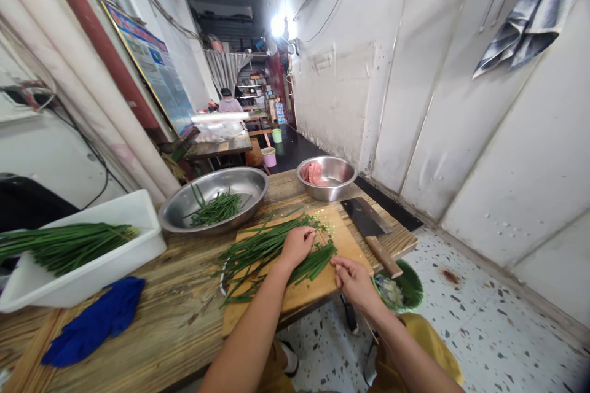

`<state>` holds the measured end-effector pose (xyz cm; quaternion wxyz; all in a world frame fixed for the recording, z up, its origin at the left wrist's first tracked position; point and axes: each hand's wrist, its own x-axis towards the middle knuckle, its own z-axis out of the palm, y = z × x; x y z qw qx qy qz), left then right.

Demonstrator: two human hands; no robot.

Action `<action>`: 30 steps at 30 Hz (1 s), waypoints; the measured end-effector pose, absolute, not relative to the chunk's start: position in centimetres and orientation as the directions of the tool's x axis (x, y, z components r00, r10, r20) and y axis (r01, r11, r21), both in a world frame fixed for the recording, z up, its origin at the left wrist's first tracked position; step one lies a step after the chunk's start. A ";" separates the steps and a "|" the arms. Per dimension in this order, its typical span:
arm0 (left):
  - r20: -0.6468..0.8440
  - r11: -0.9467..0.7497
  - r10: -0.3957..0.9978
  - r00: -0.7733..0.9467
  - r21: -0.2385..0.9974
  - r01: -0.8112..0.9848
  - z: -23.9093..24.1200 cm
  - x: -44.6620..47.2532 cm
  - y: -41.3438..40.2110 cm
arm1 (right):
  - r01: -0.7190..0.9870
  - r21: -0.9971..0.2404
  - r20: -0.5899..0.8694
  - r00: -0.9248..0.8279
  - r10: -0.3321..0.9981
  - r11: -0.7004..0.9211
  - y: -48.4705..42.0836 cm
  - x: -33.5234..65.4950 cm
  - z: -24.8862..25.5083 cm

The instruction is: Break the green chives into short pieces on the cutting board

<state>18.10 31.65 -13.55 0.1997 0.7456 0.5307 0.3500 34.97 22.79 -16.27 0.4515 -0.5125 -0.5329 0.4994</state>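
A wooden cutting board lies on the table with long green garlic chives spread over it. My left hand rests on the chives, fingers closed on some stalks near their cut ends. Close to the ends of a nearer bunch, my right hand is closed in a pinch. A thin wooden skewer sticks out below the right hand; its upper part is hidden by the hand. Right of the board lies a cleaver with a wooden handle, which neither hand touches.
A steel basin holds more chives; a smaller steel bowl holds something pink. At left are a white tub of chives, a blue cloth and wooden sticks. A green bin stands below the table's right edge. A person is farther back.
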 end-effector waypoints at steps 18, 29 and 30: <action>0.318 -0.383 0.922 0.222 0.649 0.658 -13.9 17.9 31.7 | 0.128 -0.991 -0.038 -0.071 0.997 -0.029 22.6 35.0 -15.6; 0.381 -0.443 0.887 0.260 0.546 0.711 -11.8 17.1 30.4 | 0.121 -0.993 -0.018 -0.031 0.999 -0.014 22.7 34.9 -16.2; 0.405 -0.371 0.901 0.156 0.532 0.761 -11.8 16.8 30.6 | 0.118 -0.993 -0.018 -0.029 0.999 -0.015 22.7 34.8 -16.2</action>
